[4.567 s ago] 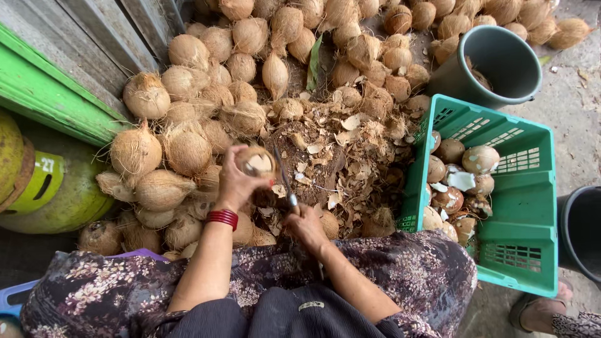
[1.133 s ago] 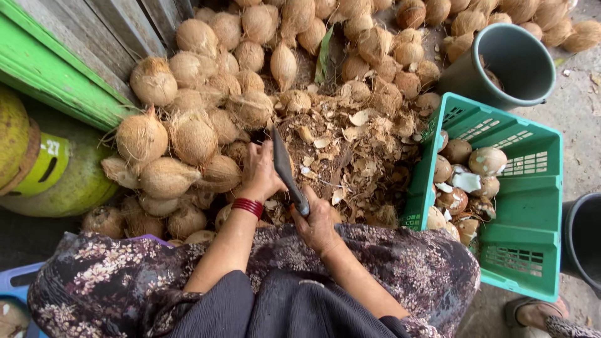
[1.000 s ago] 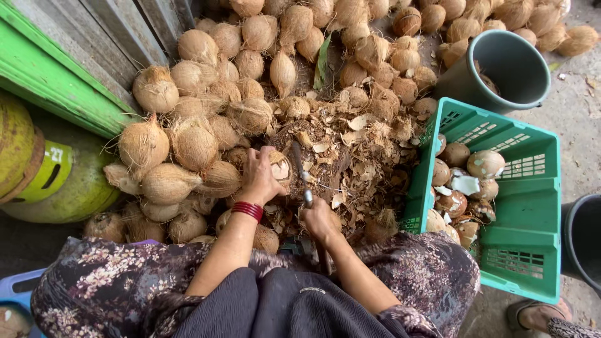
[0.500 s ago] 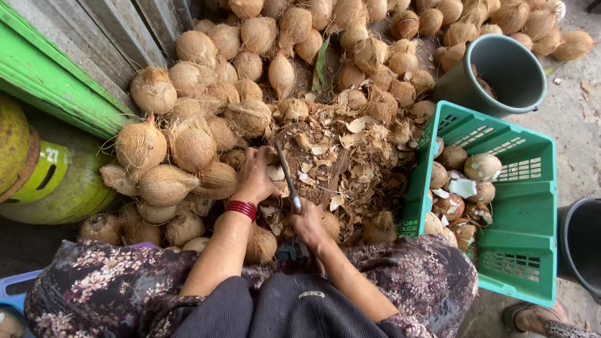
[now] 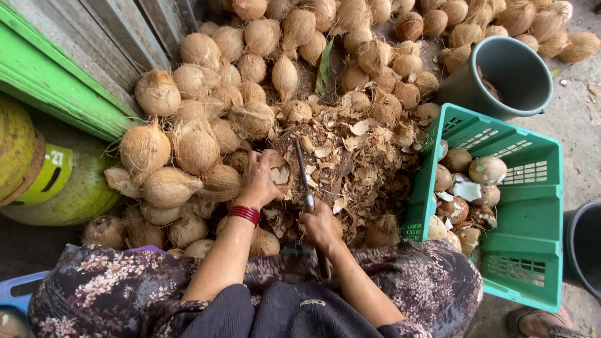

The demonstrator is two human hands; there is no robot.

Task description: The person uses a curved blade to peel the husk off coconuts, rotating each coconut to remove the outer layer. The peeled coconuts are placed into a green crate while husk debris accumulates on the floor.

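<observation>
Husked coconuts crowd the ground to the left and above, packed together with no gaps between them. A bed of loose husk scraps fills the middle; the space above it is open. To the right, the wall of a green crate blocks the way sideways, though its top is open. A grey bucket stands just beyond the crate. A green board closes the far left.

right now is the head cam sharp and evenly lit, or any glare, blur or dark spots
Head view: soft, even daylight with no harsh glare; the left hand, the coconut it holds and the knife in the right hand look sharp. Gaps between the piled coconuts fall into shadow, as does the grey bucket interior. The green crate edges bow slightly from wide-angle distortion.
</observation>
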